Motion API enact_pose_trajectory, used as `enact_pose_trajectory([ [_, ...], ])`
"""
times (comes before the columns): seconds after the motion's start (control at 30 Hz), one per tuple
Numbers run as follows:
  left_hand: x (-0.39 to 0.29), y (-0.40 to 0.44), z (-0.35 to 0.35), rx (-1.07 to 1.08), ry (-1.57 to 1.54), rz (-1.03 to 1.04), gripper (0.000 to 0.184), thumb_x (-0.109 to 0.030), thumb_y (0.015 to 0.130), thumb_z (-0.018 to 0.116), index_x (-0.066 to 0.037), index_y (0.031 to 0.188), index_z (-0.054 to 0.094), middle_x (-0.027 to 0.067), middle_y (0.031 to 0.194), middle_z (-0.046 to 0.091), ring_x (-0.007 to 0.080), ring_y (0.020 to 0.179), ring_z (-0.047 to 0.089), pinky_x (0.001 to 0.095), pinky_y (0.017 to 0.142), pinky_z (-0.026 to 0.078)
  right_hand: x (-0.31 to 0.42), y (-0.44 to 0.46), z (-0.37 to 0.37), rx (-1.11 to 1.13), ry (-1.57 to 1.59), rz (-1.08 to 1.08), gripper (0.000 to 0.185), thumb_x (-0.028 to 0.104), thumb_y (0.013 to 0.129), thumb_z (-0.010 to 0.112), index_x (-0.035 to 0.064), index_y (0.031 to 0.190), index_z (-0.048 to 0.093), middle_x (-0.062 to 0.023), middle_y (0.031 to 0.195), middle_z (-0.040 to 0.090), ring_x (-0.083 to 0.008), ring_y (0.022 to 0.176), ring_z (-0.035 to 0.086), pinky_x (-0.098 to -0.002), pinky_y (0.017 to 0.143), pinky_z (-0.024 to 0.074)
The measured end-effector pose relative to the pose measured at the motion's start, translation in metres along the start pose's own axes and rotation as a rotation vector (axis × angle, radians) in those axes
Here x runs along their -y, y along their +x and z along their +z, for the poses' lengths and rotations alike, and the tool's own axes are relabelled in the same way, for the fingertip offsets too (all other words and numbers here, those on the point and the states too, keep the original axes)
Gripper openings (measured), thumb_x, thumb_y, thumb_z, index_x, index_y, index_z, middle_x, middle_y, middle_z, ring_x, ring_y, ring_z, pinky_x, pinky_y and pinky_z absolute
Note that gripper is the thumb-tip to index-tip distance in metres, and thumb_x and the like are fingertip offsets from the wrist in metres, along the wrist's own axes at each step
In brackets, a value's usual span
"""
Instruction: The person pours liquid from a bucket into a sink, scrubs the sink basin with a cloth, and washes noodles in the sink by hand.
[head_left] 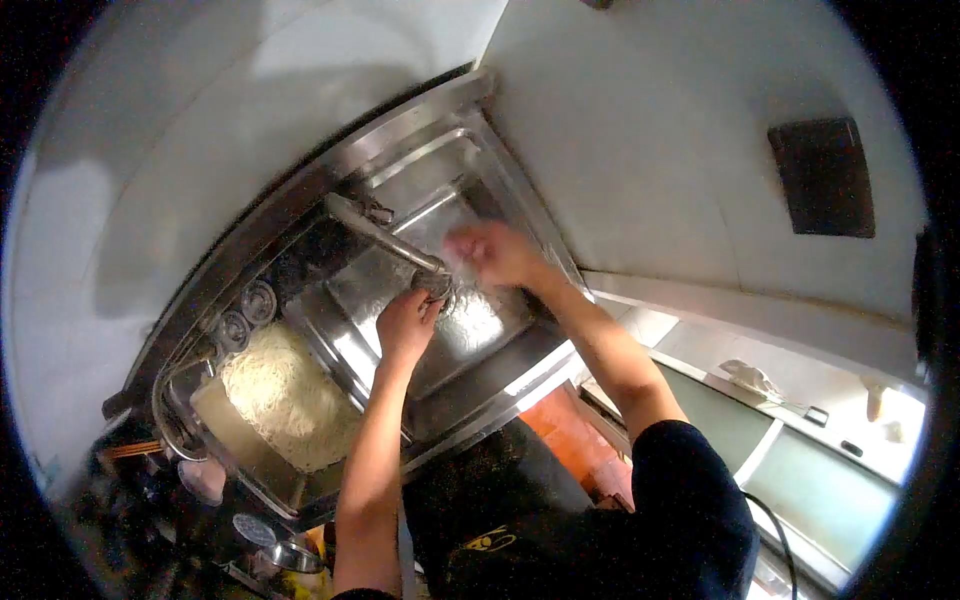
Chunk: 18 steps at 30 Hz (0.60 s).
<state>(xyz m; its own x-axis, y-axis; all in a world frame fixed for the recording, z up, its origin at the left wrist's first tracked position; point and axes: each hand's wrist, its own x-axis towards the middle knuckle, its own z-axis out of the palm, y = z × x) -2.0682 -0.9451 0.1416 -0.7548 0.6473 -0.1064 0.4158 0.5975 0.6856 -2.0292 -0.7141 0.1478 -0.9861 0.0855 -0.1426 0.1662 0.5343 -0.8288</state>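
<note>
Over a metal sink [430, 375], my left hand [407, 325] pinches a small round metal item [433, 284] right under the mouth of the faucet [385, 237]. What the item is cannot be made out. Just to the right, my right hand [490, 254] is blurred by motion, and its fingers are smeared. Water shines on the sink's bottom below both hands.
Left of the sink, a rectangular metal container [228, 425] holds a pale, noodle-like mass [285, 390]. Two round metal pieces [259, 301] lie behind it. A small metal bowl [297, 557] is at the lower left. A dark square [823, 177] is on the right wall.
</note>
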Motion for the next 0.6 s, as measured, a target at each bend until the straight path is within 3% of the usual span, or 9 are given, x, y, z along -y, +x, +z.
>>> enact_pose_trajectory([
  [0.07, 0.001, -0.013, -0.002, 0.019, -0.002, -0.04, 0.024, -0.03, 0.085, 0.068, -0.008, 0.092, 0.067, 0.0113, 0.081, 0.066, 0.0314, 0.076, 0.064, 0.0408, 0.067, 0.049, -0.013, 0.043, -0.033, -0.298, -0.264, 0.111, 0.033, 0.015, 0.083, 0.061, 0.0072, 0.115, 0.062, -0.0155, 0.127, 0.057, -0.0349, 0.112, 0.057, -0.0427, 0.092, 0.0492],
  [0.13, 0.017, -0.037, 0.005, 0.042, 0.077, -0.064, 0.025, -0.031, 0.084, 0.07, -0.007, 0.089, 0.067, 0.0115, 0.08, 0.066, 0.031, 0.075, 0.064, 0.0401, 0.065, 0.049, -0.058, 0.08, -0.044, -0.309, -0.652, -0.253, 0.042, 0.015, 0.084, 0.058, 0.0047, 0.124, 0.057, -0.0179, 0.137, 0.049, -0.0348, 0.118, 0.053, -0.0429, 0.097, 0.0465],
  [0.23, 0.012, -0.07, -0.006, -0.01, -0.053, -0.154, 0.024, -0.027, 0.082, 0.074, -0.004, 0.09, 0.068, 0.0129, 0.081, 0.067, 0.0307, 0.074, 0.065, 0.0374, 0.065, 0.051, -0.08, 0.096, -0.03, -0.348, -0.849, -0.349, 0.038, 0.014, 0.082, 0.057, 0.0003, 0.118, 0.059, -0.0207, 0.136, 0.047, -0.0353, 0.119, 0.052, -0.0427, 0.099, 0.0449],
  [0.33, 0.017, -0.097, -0.005, -0.056, -0.199, -0.239, 0.024, -0.022, 0.08, 0.076, -0.002, 0.091, 0.068, 0.0137, 0.082, 0.068, 0.0295, 0.071, 0.065, 0.0347, 0.065, 0.051, -0.074, 0.089, -0.024, -0.171, -0.768, -0.085, 0.035, 0.009, 0.088, 0.047, 0.0019, 0.12, 0.059, -0.0174, 0.126, 0.058, -0.0349, 0.118, 0.054, -0.047, 0.094, 0.0489],
  [0.43, 0.016, -0.122, -0.005, -0.1, -0.279, -0.322, 0.025, -0.018, 0.079, 0.078, 0.002, 0.09, 0.067, 0.0139, 0.079, 0.067, 0.0265, 0.068, 0.065, 0.0324, 0.063, 0.05, -0.058, 0.083, -0.016, -0.125, -0.774, 0.061, 0.03, 0.012, 0.086, 0.054, 0.0001, 0.112, 0.061, -0.0193, 0.124, 0.057, -0.0356, 0.103, 0.059, -0.0439, 0.094, 0.0473],
  [0.53, 0.031, -0.145, 0.005, -0.202, -0.401, -0.362, 0.025, -0.017, 0.079, 0.078, 0.002, 0.09, 0.066, 0.0139, 0.079, 0.067, 0.0252, 0.068, 0.065, 0.0321, 0.063, 0.05, -0.067, 0.033, 0.056, -0.435, -0.438, 0.087, 0.025, 0.013, 0.088, 0.051, 0.0022, 0.107, 0.063, -0.0179, 0.11, 0.063, -0.0357, 0.095, 0.062, -0.0449, 0.086, 0.0501],
  [0.6, 0.025, -0.142, -0.007, -0.216, -0.44, -0.363, 0.025, -0.017, 0.079, 0.078, 0.002, 0.09, 0.067, 0.0136, 0.078, 0.067, 0.0238, 0.067, 0.064, 0.0316, 0.063, 0.05, -0.128, -0.022, 0.156, -0.312, -0.285, 0.022, 0.021, 0.016, 0.087, 0.052, 0.0053, 0.101, 0.064, -0.0183, 0.106, 0.064, -0.0353, 0.095, 0.062, -0.0451, 0.08, 0.0515],
])
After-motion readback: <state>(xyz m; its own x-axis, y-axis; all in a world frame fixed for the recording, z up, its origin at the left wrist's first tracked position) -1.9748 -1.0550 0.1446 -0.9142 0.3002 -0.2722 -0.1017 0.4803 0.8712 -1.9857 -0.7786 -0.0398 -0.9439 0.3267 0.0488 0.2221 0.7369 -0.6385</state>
